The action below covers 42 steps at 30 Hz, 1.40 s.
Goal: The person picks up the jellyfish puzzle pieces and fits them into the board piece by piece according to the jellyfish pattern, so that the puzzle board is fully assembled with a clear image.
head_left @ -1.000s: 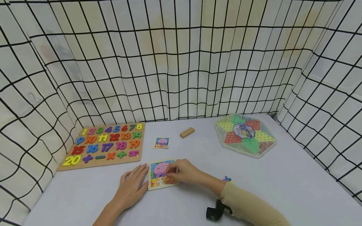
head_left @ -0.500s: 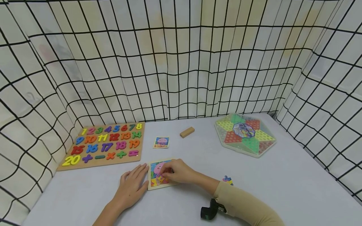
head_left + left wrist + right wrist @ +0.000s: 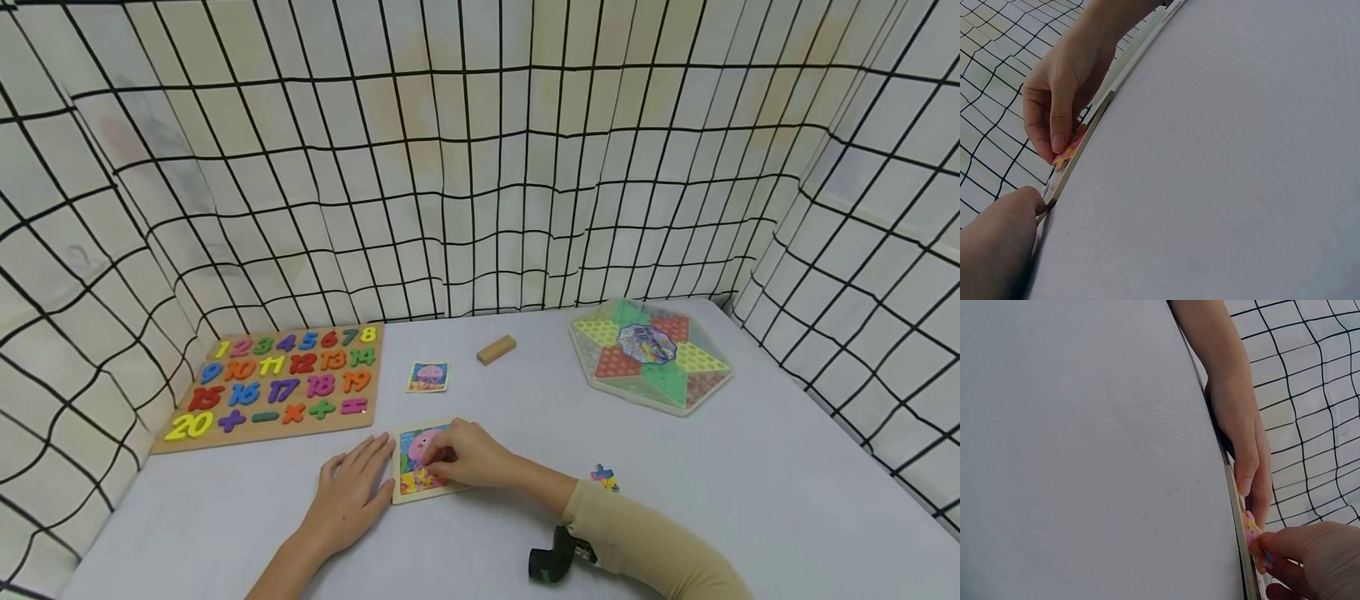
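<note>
A square jigsaw puzzle board (image 3: pixel 420 497) with a pink cartoon picture lies on the white table. My left hand (image 3: pixel 347 493) rests beside it, fingers extended, fingertips and thumb at its left edge. Over the board's right part, my right hand (image 3: pixel 471 454) pinches a small pink-and-yellow puzzle piece (image 3: pixel 1251 532) between thumb and fingers. In the left wrist view the piece (image 3: pixel 1068 153) stands tilted, close over the board's surface. My right fingers cover much of the picture in the head view. Loose puzzle pieces (image 3: pixel 604 477) lie to the right, beyond my right forearm.
A wooden number board (image 3: pixel 277 387) lies at the left. Behind the puzzle are a small picture card (image 3: pixel 428 377) and a wooden block (image 3: pixel 497 350). A hexagonal Chinese checkers board (image 3: pixel 651 357) sits at the back right. Black netting (image 3: pixel 480 167) over white walls surrounds the table.
My right hand has shifted slightly left over the puzzle board with the puzzle piece, and its forearm uncovers more of the loose pieces. My left hand stays in place.
</note>
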Tool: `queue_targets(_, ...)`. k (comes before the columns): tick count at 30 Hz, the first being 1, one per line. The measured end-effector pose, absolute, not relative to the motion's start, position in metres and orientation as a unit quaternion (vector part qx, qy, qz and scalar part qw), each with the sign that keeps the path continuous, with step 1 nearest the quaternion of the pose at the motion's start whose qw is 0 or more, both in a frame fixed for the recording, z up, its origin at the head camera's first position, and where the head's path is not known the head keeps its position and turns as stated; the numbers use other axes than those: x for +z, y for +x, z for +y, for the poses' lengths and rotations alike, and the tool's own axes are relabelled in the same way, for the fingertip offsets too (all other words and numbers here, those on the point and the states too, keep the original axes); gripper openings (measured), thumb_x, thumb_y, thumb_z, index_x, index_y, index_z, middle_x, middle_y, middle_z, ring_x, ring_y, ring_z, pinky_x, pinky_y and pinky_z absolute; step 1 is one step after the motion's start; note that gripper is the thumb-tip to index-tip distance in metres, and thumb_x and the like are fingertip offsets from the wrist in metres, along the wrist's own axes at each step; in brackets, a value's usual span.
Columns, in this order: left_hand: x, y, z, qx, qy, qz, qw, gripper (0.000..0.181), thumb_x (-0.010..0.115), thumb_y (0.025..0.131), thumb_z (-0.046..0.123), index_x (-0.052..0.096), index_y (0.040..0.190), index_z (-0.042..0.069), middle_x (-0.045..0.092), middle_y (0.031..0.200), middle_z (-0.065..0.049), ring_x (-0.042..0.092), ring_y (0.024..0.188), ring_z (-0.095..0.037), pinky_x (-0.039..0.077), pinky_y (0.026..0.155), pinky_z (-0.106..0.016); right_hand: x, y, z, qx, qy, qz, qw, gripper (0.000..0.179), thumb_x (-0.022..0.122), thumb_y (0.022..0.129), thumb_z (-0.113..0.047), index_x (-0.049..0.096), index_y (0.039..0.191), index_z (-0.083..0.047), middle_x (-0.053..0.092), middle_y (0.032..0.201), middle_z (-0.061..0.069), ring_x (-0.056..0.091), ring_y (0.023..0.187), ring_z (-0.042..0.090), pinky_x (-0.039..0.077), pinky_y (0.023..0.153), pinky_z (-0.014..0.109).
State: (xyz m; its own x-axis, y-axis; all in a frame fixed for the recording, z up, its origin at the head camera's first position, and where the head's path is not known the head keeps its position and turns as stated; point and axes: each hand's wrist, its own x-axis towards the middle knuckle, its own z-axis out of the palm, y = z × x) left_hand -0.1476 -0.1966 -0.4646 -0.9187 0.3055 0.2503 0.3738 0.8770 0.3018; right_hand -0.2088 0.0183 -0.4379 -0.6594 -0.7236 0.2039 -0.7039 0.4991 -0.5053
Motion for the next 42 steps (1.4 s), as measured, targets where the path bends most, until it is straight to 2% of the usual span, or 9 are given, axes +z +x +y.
queue_targets(9,-0.465,-0.1475,-0.1964,-0.171,-0.172,-0.966,0.092,0.053,0.056,0.089,0.027,0.044,0.135,0.004,0.039,0.141,-0.011,0.03,0.131,-0.029,0.016,0.097,-0.055,-0.4421,-0.2112,0.017,-0.265,-0.429,0.863,0.0,0.008,0.069,0.082,-0.021,0.073,0.088,-0.018,0.064,0.079,-0.018,0.043,0.075,-0.002,0.031,0.065,0.014)
queue_targets(20,-0.4664,-0.1487,-0.197,-0.168,-0.176,-0.965,0.097,0.053,0.056,0.089,0.027,0.044,0.135,0.004,0.04,0.141,-0.011,0.03,0.131,-0.028,0.016,0.097,-0.055,-0.4434,-0.2114,0.0151,-0.239,-0.45,0.86,-0.036,0.005,0.072,0.078,-0.022,0.073,0.081,-0.019,0.061,0.073,-0.02,0.047,0.073,-0.006,0.032,0.07,0.016)
queue_targets(29,-0.4676,-0.149,-0.1974,-0.169,-0.179,-0.964,0.101,0.053,0.056,0.089,0.027,0.044,0.135,0.004,0.04,0.141,-0.011,0.031,0.13,-0.029,0.016,0.097,-0.055,-0.4446,-0.2082,0.0175,-0.217,-0.441,0.869,-0.06,0.007,0.074,0.075,-0.028,0.075,0.079,-0.022,0.06,0.076,-0.019,0.044,0.075,-0.002,0.032,0.067,0.013)
queue_targets(42,-0.4675,-0.1485,-0.1962,-0.167,-0.179,-0.964,0.107,0.052,0.056,0.088,0.026,0.045,0.134,0.003,0.041,0.14,-0.011,0.033,0.129,-0.029,0.017,0.096,-0.054,-0.4419,-0.2043,0.0203,-0.174,-0.475,0.857,-0.095,0.013,0.073,0.077,-0.034,0.075,0.081,-0.022,0.06,0.076,-0.017,0.04,0.073,0.0,0.028,0.06,0.011)
